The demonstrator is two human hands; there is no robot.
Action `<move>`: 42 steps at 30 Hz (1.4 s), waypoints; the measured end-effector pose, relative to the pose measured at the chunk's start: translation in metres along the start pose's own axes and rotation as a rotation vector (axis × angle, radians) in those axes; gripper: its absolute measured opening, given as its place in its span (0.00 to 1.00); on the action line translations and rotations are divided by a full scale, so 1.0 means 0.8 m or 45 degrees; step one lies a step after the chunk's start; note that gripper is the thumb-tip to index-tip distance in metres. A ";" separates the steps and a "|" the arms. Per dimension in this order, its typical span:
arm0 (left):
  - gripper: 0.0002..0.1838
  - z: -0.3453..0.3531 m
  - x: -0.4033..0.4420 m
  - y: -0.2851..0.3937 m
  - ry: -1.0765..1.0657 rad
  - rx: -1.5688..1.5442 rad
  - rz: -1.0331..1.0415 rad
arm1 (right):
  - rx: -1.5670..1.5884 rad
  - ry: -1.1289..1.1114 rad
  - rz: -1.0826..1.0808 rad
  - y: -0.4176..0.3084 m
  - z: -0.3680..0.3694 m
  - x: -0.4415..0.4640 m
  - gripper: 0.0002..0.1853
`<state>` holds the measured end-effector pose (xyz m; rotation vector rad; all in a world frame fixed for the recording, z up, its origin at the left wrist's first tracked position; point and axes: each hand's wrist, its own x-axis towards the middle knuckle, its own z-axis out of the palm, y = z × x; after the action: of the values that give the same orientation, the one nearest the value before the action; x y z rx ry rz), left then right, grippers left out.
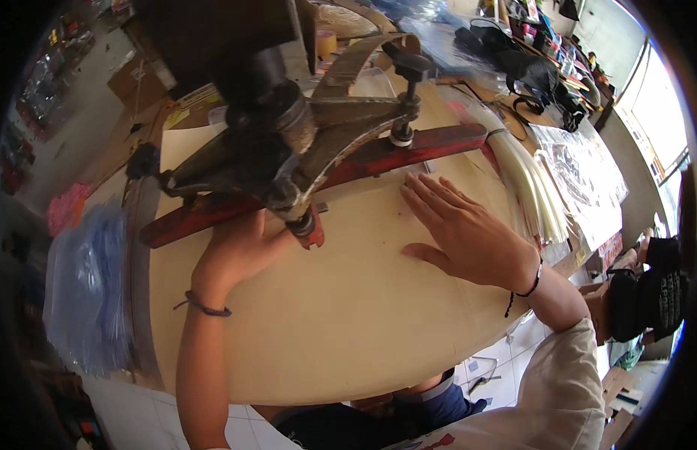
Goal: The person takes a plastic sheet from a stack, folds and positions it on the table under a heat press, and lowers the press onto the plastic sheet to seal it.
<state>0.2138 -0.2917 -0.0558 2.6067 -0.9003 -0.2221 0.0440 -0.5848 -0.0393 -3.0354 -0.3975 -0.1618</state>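
A cream-coloured sheet [341, 322] covers the work surface in front of me. Over it stands a dark metal press head [269, 154] with a long red bar [408, 152] fixed across its underside. My right hand [468, 240] lies flat on the sheet, fingers stretched toward the bar and thumb apart. My left hand [239, 251] reaches beneath the bar's left half; its thumb is spread out on the sheet, while the other fingers are mostly hidden. Small bits of metal [431, 168] show just under the bar's edge.
Stacks of clear bluish plastic [89, 292] hang at the left edge. To the right are a bundle of whitish strips [524, 180] and clear plastic sheets [581, 176]. Black straps and bags [528, 67] lie at the back right. A black knob [412, 67] rises from the press.
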 end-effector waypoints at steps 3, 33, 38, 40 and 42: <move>0.37 0.001 -0.001 0.003 -0.010 0.015 -0.033 | -0.046 0.119 -0.036 0.002 0.008 0.004 0.41; 0.43 0.006 -0.004 0.000 0.076 0.128 0.058 | 0.125 0.052 0.113 -0.004 -0.003 0.022 0.30; 0.46 0.010 -0.005 -0.006 0.084 0.130 0.074 | 0.105 0.043 0.077 -0.007 -0.001 0.017 0.31; 0.46 0.008 -0.005 -0.005 0.060 0.129 0.050 | 0.118 0.023 0.092 -0.006 -0.001 0.015 0.32; 0.47 0.008 -0.005 -0.003 0.059 0.145 0.035 | 0.104 0.046 0.075 -0.004 0.001 0.014 0.32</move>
<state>0.2103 -0.2899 -0.0623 2.6899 -0.9579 -0.1049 0.0544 -0.5786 -0.0388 -2.9551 -0.3034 -0.1911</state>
